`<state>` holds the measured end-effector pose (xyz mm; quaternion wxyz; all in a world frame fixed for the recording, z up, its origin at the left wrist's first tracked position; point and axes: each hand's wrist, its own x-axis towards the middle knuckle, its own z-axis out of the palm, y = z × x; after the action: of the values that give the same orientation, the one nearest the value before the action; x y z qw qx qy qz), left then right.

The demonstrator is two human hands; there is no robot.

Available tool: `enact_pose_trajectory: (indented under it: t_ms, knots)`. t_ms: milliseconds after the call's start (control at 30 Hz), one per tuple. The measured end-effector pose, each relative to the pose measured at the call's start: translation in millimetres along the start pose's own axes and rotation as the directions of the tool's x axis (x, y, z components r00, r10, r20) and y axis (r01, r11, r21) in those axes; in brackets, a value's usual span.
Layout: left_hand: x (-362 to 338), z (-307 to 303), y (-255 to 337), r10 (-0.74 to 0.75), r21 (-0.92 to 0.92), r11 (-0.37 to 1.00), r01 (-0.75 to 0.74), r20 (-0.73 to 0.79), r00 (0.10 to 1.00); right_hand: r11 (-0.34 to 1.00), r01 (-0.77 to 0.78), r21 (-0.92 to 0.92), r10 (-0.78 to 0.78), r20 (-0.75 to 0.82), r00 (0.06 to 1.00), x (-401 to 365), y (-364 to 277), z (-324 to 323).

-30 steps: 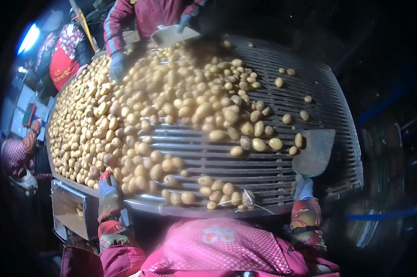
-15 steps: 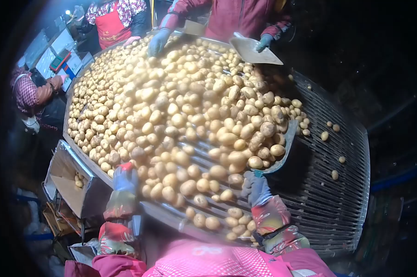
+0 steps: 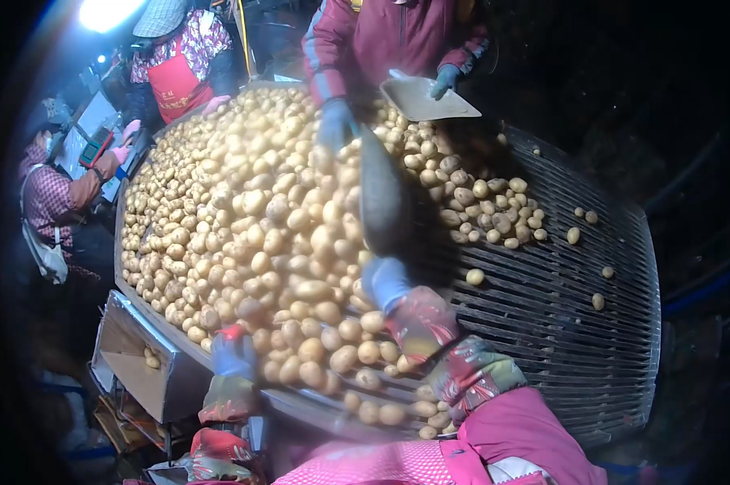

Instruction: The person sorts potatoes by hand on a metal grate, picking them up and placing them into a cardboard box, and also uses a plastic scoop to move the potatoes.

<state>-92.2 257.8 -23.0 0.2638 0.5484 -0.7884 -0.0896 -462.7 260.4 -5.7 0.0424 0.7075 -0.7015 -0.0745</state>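
Right hand [image 3: 387,283] closed round scoop [image 3: 383,198], mid-frame; left hand [image 3: 233,354], lower left, by potatoes [image 3: 311,349], grip unclear. Best keep scoop edge low along slats [image 3: 542,323].

Just outside the near left edge of the slatted dark metal table [image 3: 575,283] sits an open-fronted brown box [image 3: 130,327]. Off the left edge is a person in a pink checked top [image 3: 48,194] (a white bag [image 3: 50,260] hangs at their side), near a red rectangular device [image 3: 96,147]. Past the far left corner, a glaring white lamp [image 3: 110,11] shines near a person in a bright red apron [image 3: 173,87].
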Motion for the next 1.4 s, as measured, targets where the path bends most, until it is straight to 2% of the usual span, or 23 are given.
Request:
enact_pose_trajectory:
  t_ms: [67, 133, 200, 233, 333, 367, 433, 500, 567, 667, 700, 767, 867, 967, 1000, 1067, 1133, 1167, 1233, 1267, 1333, 1367, 1400]
  knots:
    - [-1.0, 5.5, -7.3, 0.025, 0.032, 0.999, -0.024, -0.020, 0.999, 0.963, -0.173, 0.205, 0.164, 0.059, 0.985, 30.5, 0.7, -4.0]
    - [-0.2, 1.6, -6.2, 0.033, 0.049, 0.998, -0.032, -0.009, 0.999, 0.632, -0.540, 0.556, 0.481, 0.266, 0.836, 68.5, 2.6, -11.4]
    - [1.2, -2.1, -4.7, 0.037, 0.032, 0.999, -0.037, -0.001, 0.999, 0.540, -0.632, 0.556, 0.612, 0.257, 0.748, 83.3, 12.2, -22.3]
    - [2.0, -0.3, -2.2, 0.042, 0.015, 0.999, -0.042, 0.007, 0.999, 0.549, -0.607, 0.575, 0.585, 0.254, 0.770, 58.0, 20.3, -73.9]
    - [-0.7, 9.5, -16.6, 0.108, -0.068, 0.992, -0.111, -0.036, 0.993, 0.635, -0.565, 0.527, 0.522, 0.247, 0.817, -1.7, 51.3, -75.7]
    - [-2.3, 15.4, -21.9, 0.088, -0.091, 0.992, -0.091, -0.041, 0.995, 0.766, -0.429, 0.479, 0.389, 0.185, 0.902, -9.3, 67.4, -32.9]
    - [-6.2, 25.8, -38.4, 0.050, -0.127, 0.990, -0.056, -0.052, 0.997, 0.641, -0.312, 0.701, 0.568, -0.160, 0.807, -102.7, 105.3, -32.6]
    - [-5.7, 33.4, -50.7, 0.006, -0.145, 0.989, -0.011, -0.034, 0.999, 0.530, -0.419, 0.737, 0.750, -0.177, 0.638, -185.9, 178.3, 12.4]
    - [-4.4, 35.1, -57.1, -0.047, -0.157, 0.987, 0.046, -0.002, 0.999, 0.384, -0.593, 0.708, 0.913, -0.198, 0.356, -282.1, 261.3, 50.7]
    - [-3.4, 46.7, -82.7, -0.051, -0.022, 0.998, 0.051, -0.004, 0.999, 0.121, -0.799, 0.589, 0.961, -0.270, -0.053, -424.4, 366.5, 101.6]
    - [-4.0, 43.5, -80.1, -0.038, -0.077, 0.996, 0.038, 0.002, 0.999, -0.046, -0.782, 0.622, 0.963, -0.180, -0.200, -464.2, 385.0, 103.6]
    - [-5.0, 54.2, -88.5, -0.039, -0.142, 0.989, 0.030, -0.058, 0.998, -0.322, -0.610, 0.724, 0.927, 0.110, -0.358, -509.8, 399.9, 103.8]
    - [-6.7, 47.2, -83.0, -0.036, -0.141, 0.990, 0.030, -0.045, 0.998, -0.511, -0.336, 0.791, 0.855, 0.427, -0.294, -517.2, 413.6, 113.7]
    - [-2.4, 32.4, -55.0, 0.000, -0.091, 0.996, -0.003, -0.037, 0.999, -0.614, -0.223, 0.757, 0.781, 0.624, -0.029, -483.3, 435.2, 126.0]
    - [-3.8, 29.3, -52.7, 0.013, -0.074, 0.997, -0.017, -0.048, 0.999, -0.642, -0.240, 0.728, 0.731, 0.675, 0.094, -464.3, 442.4, 130.1]
    - [-7.3, 30.0, -64.6, 0.076, 0.001, 0.997, -0.076, -0.013, 0.997, -0.537, -0.467, 0.703, 0.691, 0.684, 0.235, -380.6, 399.0, 59.8]
    - [-5.1, 30.2, -55.5, 0.096, 0.035, 0.995, -0.095, -0.040, 0.995, -0.530, -0.535, 0.658, 0.530, 0.750, 0.396, -326.5, 398.1, 69.3]
    - [-2.0, 21.8, -41.5, 0.122, 0.073, 0.990, -0.120, -0.028, 0.992, -0.654, -0.437, 0.618, 0.301, 0.742, 0.599, -303.8, 402.5, 96.1]
    - [-0.7, 25.3, -48.9, 0.093, 0.090, 0.992, -0.091, -0.010, 0.996, -0.683, -0.416, 0.600, 0.139, 0.666, 0.733, -256.7, 389.3, 104.3]
    - [-2.5, 26.1, -52.3, 0.075, 0.098, 0.992, -0.075, 0.002, 0.997, -0.587, -0.473, 0.657, 0.210, 0.688, 0.695, -223.5, 350.6, 81.3]
    - [-2.2, 21.4, -38.1, 0.098, 0.078, 0.992, -0.095, -0.033, 0.995, -0.568, -0.367, 0.736, 0.454, 0.653, 0.607, -179.4, 276.0, 27.1]
    - [-2.2, 17.5, -31.6, 0.083, 0.066, 0.995, -0.080, -0.031, 0.996, -0.486, -0.397, 0.779, 0.338, 0.586, 0.737, -171.1, 271.9, 42.4]
    - [-1.6, 15.0, -25.6, 0.069, 0.054, 0.996, -0.068, -0.030, 0.997, -0.474, -0.419, 0.775, 0.287, 0.586, 0.758, -162.7, 256.5, 40.3]
